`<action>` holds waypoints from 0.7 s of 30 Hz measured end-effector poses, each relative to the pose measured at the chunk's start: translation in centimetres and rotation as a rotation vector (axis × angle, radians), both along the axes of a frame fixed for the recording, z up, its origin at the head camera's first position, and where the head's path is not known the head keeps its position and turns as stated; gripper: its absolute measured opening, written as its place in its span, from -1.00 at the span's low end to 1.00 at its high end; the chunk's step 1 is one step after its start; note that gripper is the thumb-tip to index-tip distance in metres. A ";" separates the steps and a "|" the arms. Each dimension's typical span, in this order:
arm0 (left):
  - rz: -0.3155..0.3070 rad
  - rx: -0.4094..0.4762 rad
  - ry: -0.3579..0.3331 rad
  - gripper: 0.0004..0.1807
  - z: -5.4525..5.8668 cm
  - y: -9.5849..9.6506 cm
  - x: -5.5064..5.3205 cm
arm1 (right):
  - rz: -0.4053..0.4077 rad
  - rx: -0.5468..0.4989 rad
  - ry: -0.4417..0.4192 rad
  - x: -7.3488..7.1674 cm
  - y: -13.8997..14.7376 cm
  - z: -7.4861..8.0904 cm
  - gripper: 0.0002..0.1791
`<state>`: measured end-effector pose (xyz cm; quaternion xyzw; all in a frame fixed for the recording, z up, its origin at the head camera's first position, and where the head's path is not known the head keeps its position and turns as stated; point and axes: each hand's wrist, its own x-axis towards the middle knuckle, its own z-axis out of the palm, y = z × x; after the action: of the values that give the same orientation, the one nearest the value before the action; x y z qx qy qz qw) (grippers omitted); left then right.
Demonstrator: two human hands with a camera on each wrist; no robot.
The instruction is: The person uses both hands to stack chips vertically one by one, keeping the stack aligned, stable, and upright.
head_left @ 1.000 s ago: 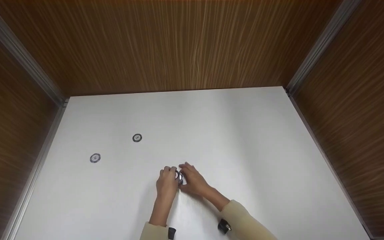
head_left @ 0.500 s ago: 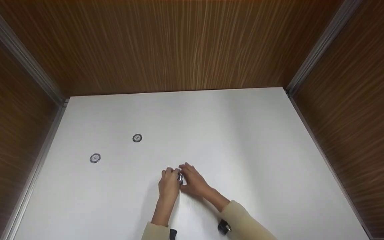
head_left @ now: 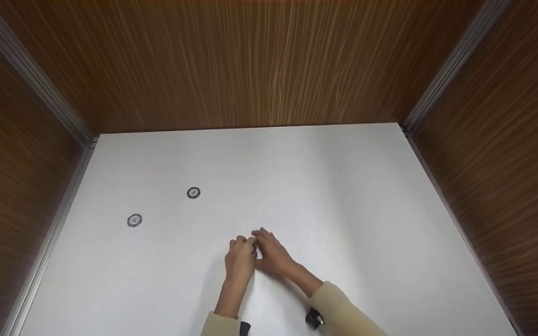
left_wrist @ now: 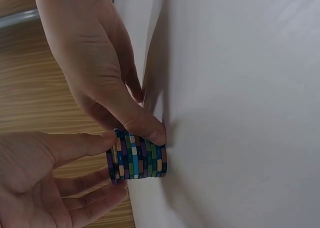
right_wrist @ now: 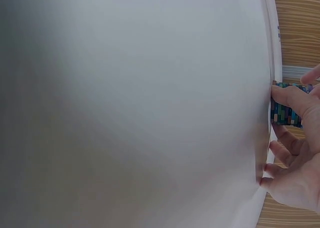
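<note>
A stack of poker chips [left_wrist: 137, 155] with dark blue, multicoloured edges stands on the white table, mostly hidden between the hands in the head view. My left hand [head_left: 239, 261] is over it from the left, pinching the topmost chip [left_wrist: 111, 160] between thumb and fingers. That chip sits slightly askew, with a thin gap beneath it. My right hand [head_left: 274, 255] grips the lower stack, its thumb [right_wrist: 295, 98] along the side near the base. The other right fingers reach down to the table behind the stack.
Two single chips lie flat on the white table [head_left: 343, 224]: a dark-rimmed chip [head_left: 194, 192] and, farther left, a grey-blue-rimmed chip [head_left: 134, 220]. Wood-grain panels [head_left: 250, 65] enclose the back and both sides, with metal rails [head_left: 456, 65] at the corners.
My left hand has shifted slightly right, bringing its chip over the stack; the chip's face, visible earlier, is now mostly hidden. My right hand has stayed nearly still around the stack.
</note>
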<state>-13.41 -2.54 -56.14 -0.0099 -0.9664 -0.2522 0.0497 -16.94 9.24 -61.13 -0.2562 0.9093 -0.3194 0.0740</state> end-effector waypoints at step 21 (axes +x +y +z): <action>-0.010 -0.042 0.130 -0.87 -0.4 1.9 -0.1 | -0.038 0.014 -0.023 0.1 1.4 0.2 -0.37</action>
<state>-13.51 -0.60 -56.56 -0.0322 -0.9661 -0.2309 0.1106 -16.89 10.66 -60.96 -0.2345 0.9153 -0.3175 0.0803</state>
